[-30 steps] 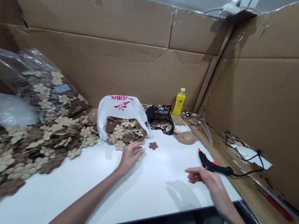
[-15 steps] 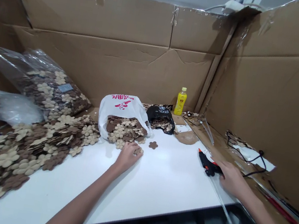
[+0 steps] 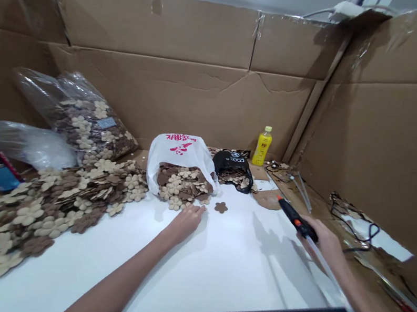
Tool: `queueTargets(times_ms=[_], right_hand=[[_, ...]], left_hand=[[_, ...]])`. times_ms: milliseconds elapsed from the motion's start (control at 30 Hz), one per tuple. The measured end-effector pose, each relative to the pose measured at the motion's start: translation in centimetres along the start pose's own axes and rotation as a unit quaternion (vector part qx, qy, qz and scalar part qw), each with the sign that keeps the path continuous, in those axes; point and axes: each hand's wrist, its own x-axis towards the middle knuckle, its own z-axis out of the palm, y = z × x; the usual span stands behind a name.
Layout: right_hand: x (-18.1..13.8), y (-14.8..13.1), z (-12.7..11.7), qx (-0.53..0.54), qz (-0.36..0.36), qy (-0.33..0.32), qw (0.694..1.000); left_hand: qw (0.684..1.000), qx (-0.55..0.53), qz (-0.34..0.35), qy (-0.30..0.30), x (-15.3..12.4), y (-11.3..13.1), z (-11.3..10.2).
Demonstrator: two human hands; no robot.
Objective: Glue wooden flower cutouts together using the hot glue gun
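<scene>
Raised over the right side of the white table (image 3: 222,265), a black glue gun (image 3: 294,216) with an orange tip is gripped in my right hand (image 3: 320,238). A long clear glue stick (image 3: 327,269) trails from its back end. My left hand (image 3: 188,222) rests low on the table with fingers drawn together; what they hold, if anything, is hidden. Just right of its fingertips lies a single brown felt flower (image 3: 221,207). Behind that hand, a white plastic bag (image 3: 177,151) spills brown and beige flowers (image 3: 183,184).
A large pile of flower pieces (image 3: 59,211) covers the left side, with a full clear bag (image 3: 90,123) behind it. At the back are a black bag (image 3: 233,164) and a yellow bottle (image 3: 262,146). A cord (image 3: 368,238) lies right. Cardboard walls (image 3: 164,85) enclose the table.
My right hand has lifted the glue gun off the table and turned it. The beige flower seen at my left fingers is now out of sight. The view has shifted left.
</scene>
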Motion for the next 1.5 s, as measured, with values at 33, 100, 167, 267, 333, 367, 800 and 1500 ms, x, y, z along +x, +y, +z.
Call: queueTargets(times_ms=[33,100,167,267,333,367,800,1500], right_hand=[[0.6,-1.4,0.1,0.033,0.000,0.005,0.999],[1.6,-4.4,0.9,0.099,0.006,0.008,0.995],[2.2,-7.3,2.3,0.168,0.032,-0.001,0.985],[2.4,-10.4,5.1,0.249,0.075,-0.013,0.966],[2.3,-11.6,6.8,0.277,0.071,-0.021,0.958],[2.2,-11.9,7.5,0.286,0.063,-0.025,0.956],[0.6,-12.4,9.2,0.294,-0.029,-0.086,0.951],[0.4,-12.4,9.6,0.263,-0.015,-0.068,0.962]], left_hand=[[1.000,-0.016,0.000,0.008,0.0,-0.1,0.1],[0.997,-0.072,-0.010,0.032,0.1,-0.2,0.2],[0.982,-0.166,-0.051,0.069,0.2,-0.2,0.4],[0.917,-0.338,-0.164,0.135,0.4,-0.1,1.0],[0.858,-0.434,-0.222,0.162,0.5,0.0,1.3],[0.832,-0.471,-0.240,0.169,0.5,0.1,1.4],[0.736,-0.611,-0.254,0.144,0.8,1.0,1.6],[0.740,-0.606,-0.252,0.147,0.8,1.0,1.6]])
